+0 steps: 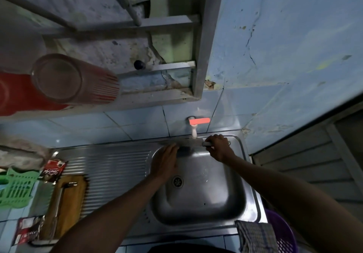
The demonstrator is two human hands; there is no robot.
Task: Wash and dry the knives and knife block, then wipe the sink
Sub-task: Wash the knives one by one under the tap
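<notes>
A blue tiled wall (137, 123) with cracked paint is rising behind a steel sink (198, 199) that is sitting in a tiled tabletop (11, 215), with a ridged draining board (110, 166) running off to its left. A white tap (194, 133) with a red handle (199, 120) is sticking out of the wall over the back of the basin. The right hand (218, 146) is gripping the handle of a knife (188, 144) just under the tap, its fingers curled tightly round it, and the blade is lying across the back of the basin, blurred. The left hand (166, 162) is lying flat against the blade with its fingers straight and close together. On the draining board's left end a wooden knife block (68, 199) is lying on its side, with another knife (59, 203) resting along it. Red packets (53, 170) are lying near it, and a green plastic basket (15, 190) is sitting further left. A checked cloth (255, 235) is hanging at the sink's front right corner, beside a purple basket (282, 233). Up on the shelf (98, 107), a glass tumbler (72, 79) is standing beside something red (17, 93).
</notes>
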